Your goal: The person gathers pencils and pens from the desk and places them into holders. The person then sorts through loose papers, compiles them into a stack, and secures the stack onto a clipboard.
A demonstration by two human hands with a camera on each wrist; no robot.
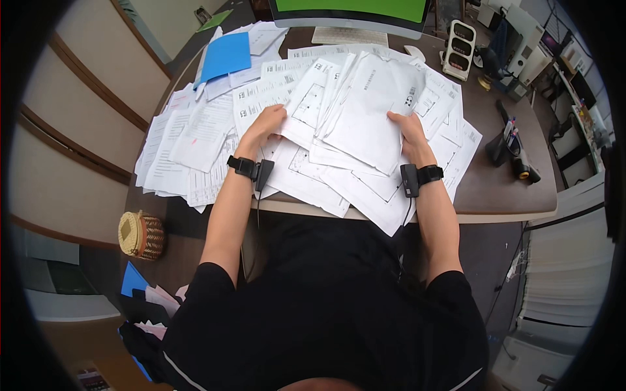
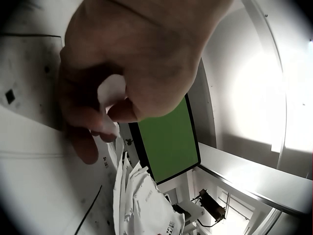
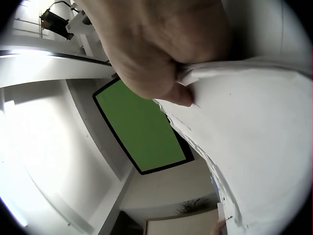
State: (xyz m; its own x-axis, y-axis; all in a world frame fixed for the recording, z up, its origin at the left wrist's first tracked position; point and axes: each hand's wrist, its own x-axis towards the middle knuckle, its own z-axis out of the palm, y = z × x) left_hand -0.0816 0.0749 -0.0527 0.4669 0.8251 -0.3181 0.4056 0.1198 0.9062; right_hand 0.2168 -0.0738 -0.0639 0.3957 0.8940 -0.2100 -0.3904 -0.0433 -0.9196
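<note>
In the head view my right hand [image 1: 409, 133] grips the right edge of a stack of large white envelopes [image 1: 372, 107], thumb on top. The right wrist view shows the thumb [image 3: 180, 94] pressed over the stack's edge, with the other fingers hidden. My left hand [image 1: 264, 124] pinches the edge of a white paper sheet [image 1: 305, 111] printed with a plan drawing, left of the stack. Its curled edge [image 2: 111, 90] shows between thumb and fingers in the left wrist view. Loose drawing sheets [image 1: 375, 189] lie spread below both hands, some over the desk's front edge.
A blue folder [image 1: 225, 55] tops more printed papers [image 1: 195, 137] at the left. Behind stand a keyboard [image 1: 349, 37] and a monitor [image 1: 352, 8] with a green screen. At right are a white holder [image 1: 459, 51] and a dark pen holder [image 1: 502, 146]. A woven basket [image 1: 142, 234] sits lower left.
</note>
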